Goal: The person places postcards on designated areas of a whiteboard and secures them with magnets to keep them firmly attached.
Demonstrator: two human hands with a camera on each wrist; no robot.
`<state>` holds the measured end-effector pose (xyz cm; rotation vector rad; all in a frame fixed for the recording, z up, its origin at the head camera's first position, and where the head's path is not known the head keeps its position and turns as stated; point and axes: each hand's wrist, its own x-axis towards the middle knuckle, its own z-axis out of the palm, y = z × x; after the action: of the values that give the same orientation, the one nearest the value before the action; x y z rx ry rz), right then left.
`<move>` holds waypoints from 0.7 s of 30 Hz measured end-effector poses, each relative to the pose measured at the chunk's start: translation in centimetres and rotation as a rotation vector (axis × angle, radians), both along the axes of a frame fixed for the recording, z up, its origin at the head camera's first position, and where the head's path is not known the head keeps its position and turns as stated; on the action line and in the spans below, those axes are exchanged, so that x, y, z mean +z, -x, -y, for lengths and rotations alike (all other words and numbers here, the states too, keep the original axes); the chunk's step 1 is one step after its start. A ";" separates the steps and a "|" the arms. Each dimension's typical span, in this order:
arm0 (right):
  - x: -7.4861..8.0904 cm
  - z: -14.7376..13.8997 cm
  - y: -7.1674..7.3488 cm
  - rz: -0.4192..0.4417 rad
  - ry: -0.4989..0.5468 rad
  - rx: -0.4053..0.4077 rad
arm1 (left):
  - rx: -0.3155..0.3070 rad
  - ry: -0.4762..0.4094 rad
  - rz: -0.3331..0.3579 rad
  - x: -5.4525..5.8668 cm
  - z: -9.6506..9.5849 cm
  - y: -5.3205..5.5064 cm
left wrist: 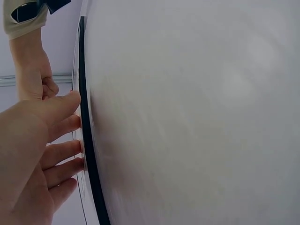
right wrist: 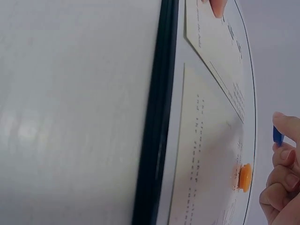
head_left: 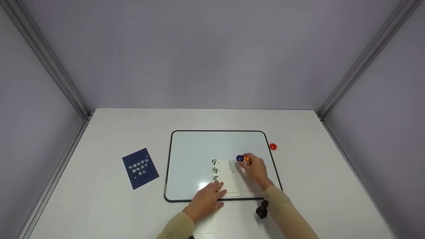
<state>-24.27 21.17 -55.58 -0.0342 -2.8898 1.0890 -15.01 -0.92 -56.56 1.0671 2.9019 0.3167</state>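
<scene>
My right hand (head_left: 257, 170) pinches a round blue magnet (head_left: 240, 158) between thumb and finger, above the upper part of the whiteboard (head_left: 191, 159). In the right wrist view the blue magnet (right wrist: 277, 135) shows edge-on, apart from the board. Beside that hand an orange magnet (right wrist: 244, 177) sits on a cream printed card (right wrist: 201, 136). A second cream card (head_left: 229, 186) with large black characters lies on the board to the left, its edge close to the first. Spread fingers of my left hand (head_left: 206, 199) rest on its lower left part; the left wrist view shows them at the board's black rim.
A red magnet (head_left: 273, 146) lies just off the board's right edge. To the left of the board, a dark blue card (head_left: 140, 168) with white characters lies tilted on the white table (head_left: 99, 199). Grey walls (head_left: 212, 66) enclose the table at the back and sides.
</scene>
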 end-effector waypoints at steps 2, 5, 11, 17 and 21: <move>0.1 0.2 0.1 -0.006 -0.011 0.011 | -0.004 0.009 -0.016 0.0 0.0 0.0; 0.0 0.6 0.1 -0.016 -0.017 0.021 | -0.009 0.018 -0.021 0.0 0.1 0.0; 0.0 1.3 0.2 -0.006 -0.028 0.018 | -0.003 0.001 0.019 -0.1 0.3 0.1; -0.1 1.9 0.4 0.021 -0.046 0.022 | 0.007 -0.004 0.036 0.0 0.3 0.0; -0.1 2.3 0.5 0.034 -0.042 0.024 | 0.007 -0.011 0.054 0.0 0.3 -0.1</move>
<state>-24.75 18.86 -55.68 -0.0162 -2.9504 1.0409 -14.90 -1.26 -56.56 1.0333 2.8603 0.3566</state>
